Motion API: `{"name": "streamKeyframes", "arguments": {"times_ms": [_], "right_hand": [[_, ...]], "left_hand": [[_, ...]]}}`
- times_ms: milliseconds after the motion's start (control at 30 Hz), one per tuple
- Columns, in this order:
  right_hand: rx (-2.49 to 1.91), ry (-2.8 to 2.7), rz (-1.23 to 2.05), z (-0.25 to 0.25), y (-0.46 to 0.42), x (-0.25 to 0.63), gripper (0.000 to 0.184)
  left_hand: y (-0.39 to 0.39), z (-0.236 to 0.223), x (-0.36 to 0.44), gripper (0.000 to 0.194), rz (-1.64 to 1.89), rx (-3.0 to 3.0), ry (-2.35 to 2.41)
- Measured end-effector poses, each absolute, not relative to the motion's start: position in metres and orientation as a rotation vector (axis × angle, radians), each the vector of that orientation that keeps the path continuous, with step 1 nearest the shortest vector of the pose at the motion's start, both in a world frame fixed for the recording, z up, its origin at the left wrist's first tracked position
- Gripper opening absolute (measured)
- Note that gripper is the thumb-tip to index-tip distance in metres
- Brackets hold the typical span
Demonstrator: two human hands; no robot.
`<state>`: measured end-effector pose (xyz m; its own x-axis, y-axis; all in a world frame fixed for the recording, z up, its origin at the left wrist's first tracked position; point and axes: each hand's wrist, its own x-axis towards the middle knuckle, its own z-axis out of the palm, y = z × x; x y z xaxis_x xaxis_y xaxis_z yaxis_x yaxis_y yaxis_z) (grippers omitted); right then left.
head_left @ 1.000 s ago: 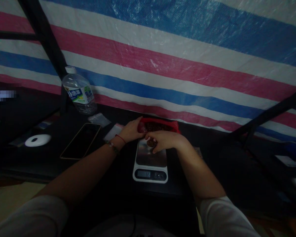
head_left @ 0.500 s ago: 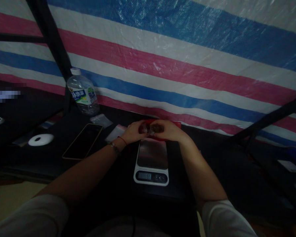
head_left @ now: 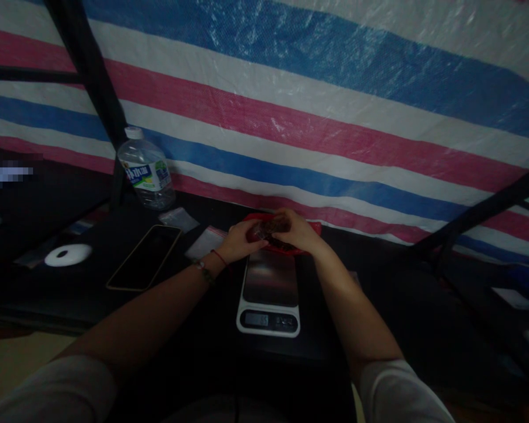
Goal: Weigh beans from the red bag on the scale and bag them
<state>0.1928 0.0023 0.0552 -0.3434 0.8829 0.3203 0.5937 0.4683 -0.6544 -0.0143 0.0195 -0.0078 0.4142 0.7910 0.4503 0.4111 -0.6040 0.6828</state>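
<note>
Just behind a white kitchen scale (head_left: 271,288) with a metal plate, both my hands are close together over something red (head_left: 314,227), perhaps a tray or bag. My left hand (head_left: 242,239) is closed on a small clear plastic bag (head_left: 260,230), holding it near the scale's far edge. Curled fingers of my right hand (head_left: 298,232) grip a dark brown clump (head_left: 280,224) at the bag's mouth. Whether the clump is partly inside the bag is too dim to tell. The scale's display is lit, its digits blurred.
To the left lie a phone (head_left: 145,258), flat clear bags (head_left: 206,242) and a white oval object (head_left: 68,255). A large plastic bottle (head_left: 145,170) stands behind them. Striped sheeting (head_left: 291,129) rises behind the black table (head_left: 194,335), with dark frame bars at both sides.
My right fingers have risen slightly and tipped toward the bag with the brown clump. My left hand stays almost in place. The whole view has shifted a little.
</note>
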Motion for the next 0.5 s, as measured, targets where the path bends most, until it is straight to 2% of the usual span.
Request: {"name": "streamKeyframes", "arguments": {"times_ms": [233, 500], "right_hand": [[-1.101, -2.176, 0.45, 0.065, -0.005, 0.185, 0.029], [-1.024, -2.16, 0.512, 0.071, -0.012, 0.181, 0.045]], "left_hand": [[0.014, -0.003, -0.012, 0.062, 1.145, 2.145, 0.941], [0.01, -0.002, -0.012, 0.063, 1.226, 2.048, 0.861]]}}
